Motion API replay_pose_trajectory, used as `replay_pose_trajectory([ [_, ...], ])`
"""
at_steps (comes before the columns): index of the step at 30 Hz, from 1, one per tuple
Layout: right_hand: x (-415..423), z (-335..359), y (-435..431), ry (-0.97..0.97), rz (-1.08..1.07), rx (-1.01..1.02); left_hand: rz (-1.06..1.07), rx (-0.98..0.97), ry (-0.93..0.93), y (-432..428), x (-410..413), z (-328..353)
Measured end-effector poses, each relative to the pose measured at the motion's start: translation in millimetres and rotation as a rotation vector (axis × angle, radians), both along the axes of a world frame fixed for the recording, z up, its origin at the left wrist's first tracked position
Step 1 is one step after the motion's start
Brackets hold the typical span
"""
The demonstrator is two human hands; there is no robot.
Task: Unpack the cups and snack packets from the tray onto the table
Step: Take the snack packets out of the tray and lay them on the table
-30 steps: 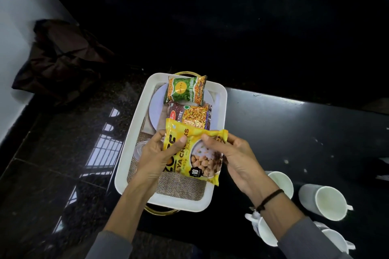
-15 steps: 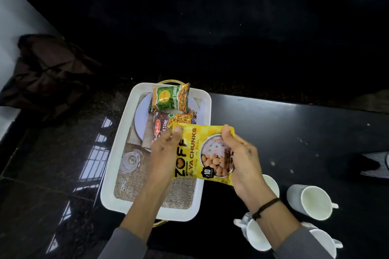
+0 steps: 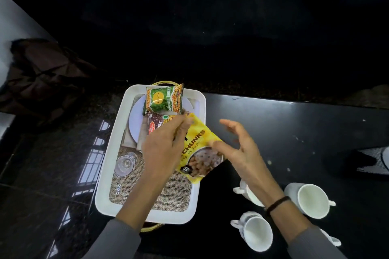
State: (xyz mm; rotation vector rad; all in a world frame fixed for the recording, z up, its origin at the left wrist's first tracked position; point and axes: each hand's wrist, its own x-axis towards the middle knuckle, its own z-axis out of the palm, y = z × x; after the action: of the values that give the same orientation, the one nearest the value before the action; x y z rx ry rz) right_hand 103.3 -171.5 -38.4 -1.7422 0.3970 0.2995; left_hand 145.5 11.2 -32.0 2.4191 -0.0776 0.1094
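— From the head camera, what is the left hand (image 3: 162,149) doing?

— Its fingers (image 3: 185,120) are curled over the top corner of the yellow packet (image 3: 200,149) and grip it. The packet hangs tilted across the right rim of the white tray (image 3: 111,164), part over the tray and part over the black counter (image 3: 284,132).

— And the right hand (image 3: 242,153)?

— It is released, with the fingers (image 3: 231,125) spread wide and holding nothing. The thumb is at the packet's right edge, but the blur hides whether it touches.

— What is left in the tray?

— A green packet (image 3: 164,99) at the far end lies partly on a white plate (image 3: 136,119). A brown packet (image 3: 157,123) is just below it, half covered by the left hand. A clear glass (image 3: 124,164) lies on the burlap mat (image 3: 168,191).

— The cups?

— The cups (image 3: 311,199) are on the counter to the right of the tray, near the right wrist with its dark wristband (image 3: 277,204). One is partly hidden behind that wrist.
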Motion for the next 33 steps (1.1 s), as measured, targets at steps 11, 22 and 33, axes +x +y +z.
replay_pose_trajectory([
  [11,4,-2,-9,0.028,0.040,0.312,-0.122,-0.272,0.084,-12,17,33],
  [22,6,-5,-33,0.198,-0.138,0.485,-0.008,-0.742,0.607,-36,-10,-13],
  [33,7,-17,-75,0.257,-0.232,0.332,0.059,-0.748,0.738,-87,-6,-36],
])
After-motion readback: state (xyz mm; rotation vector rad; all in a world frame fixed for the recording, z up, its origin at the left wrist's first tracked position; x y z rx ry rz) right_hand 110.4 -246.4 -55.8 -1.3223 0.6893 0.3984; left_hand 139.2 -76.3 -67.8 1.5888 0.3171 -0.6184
